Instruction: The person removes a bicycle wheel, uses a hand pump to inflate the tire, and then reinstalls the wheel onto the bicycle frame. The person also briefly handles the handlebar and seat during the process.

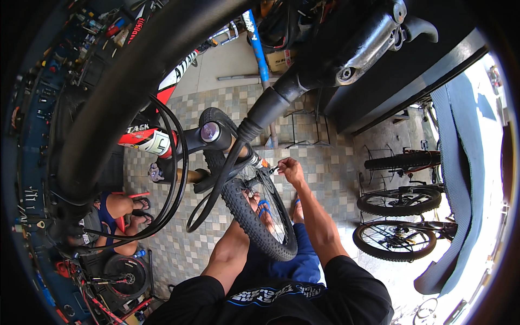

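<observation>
In the middle of the head view, the front wheel (260, 227) of a bicycle, with a knobby black tyre, sits between the legs of its suspension fork (210, 142). My right hand (292, 172) is on the right side of the wheel, close to the lower end of the fork. Its thumb and fingers are pinched on a small dark part that I cannot make out. On the wheel's other side, my left hand (252, 199) reaches in behind the tyre. Tyre and spokes hide much of it, so its grip does not show.
A thick black handlebar (122, 81) and looping black cables (181, 162) cross the near left. A blue post (257, 49) stands beyond the wheel. At left sits another person (116, 211) beside a loose wheel (127, 276). Several bicycle wheels (401, 203) line the right.
</observation>
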The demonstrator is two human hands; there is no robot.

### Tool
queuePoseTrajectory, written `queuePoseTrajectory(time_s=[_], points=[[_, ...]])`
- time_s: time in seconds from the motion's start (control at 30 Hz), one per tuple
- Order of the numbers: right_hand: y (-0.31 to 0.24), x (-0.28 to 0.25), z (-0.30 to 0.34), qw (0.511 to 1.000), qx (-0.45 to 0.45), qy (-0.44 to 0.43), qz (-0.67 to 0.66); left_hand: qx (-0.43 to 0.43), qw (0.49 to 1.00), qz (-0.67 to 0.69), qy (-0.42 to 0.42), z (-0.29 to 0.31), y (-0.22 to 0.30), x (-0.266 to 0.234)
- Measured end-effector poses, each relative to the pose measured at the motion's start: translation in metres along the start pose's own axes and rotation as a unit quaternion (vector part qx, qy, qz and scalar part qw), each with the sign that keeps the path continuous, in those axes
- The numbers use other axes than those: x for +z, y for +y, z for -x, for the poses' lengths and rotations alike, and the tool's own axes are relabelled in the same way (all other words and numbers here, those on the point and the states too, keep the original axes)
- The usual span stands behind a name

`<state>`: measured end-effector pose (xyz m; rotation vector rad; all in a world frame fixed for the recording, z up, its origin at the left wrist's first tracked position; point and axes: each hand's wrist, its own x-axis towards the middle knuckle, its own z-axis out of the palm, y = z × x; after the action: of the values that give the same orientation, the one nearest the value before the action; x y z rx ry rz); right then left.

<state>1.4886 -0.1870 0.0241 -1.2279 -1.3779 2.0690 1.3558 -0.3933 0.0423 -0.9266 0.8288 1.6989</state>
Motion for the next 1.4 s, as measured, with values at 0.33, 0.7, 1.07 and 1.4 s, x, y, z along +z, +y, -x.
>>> queuePoseTrajectory(time_s=[0.33,0.7,1.07,1.4], points=[[-0.017,0.027,0.021,0.970,-0.067,0.069,0.222,0.019,1.000,0.013,0.003,0.070,0.005,0.044],[0.008,0.038,0.000,0.983,0.133,-0.041,-0.123,0.025,1.000,0.009,0.006,0.076,0.002,0.046],[0.039,0.057,-0.020,0.919,0.309,-0.022,-0.243,0.024,1.000,-0.008,-0.002,0.081,-0.001,0.062],[0.009,0.053,0.000,0.993,0.040,-0.060,-0.098,0.035,0.999,-0.003,-0.005,0.077,0.004,0.058]])
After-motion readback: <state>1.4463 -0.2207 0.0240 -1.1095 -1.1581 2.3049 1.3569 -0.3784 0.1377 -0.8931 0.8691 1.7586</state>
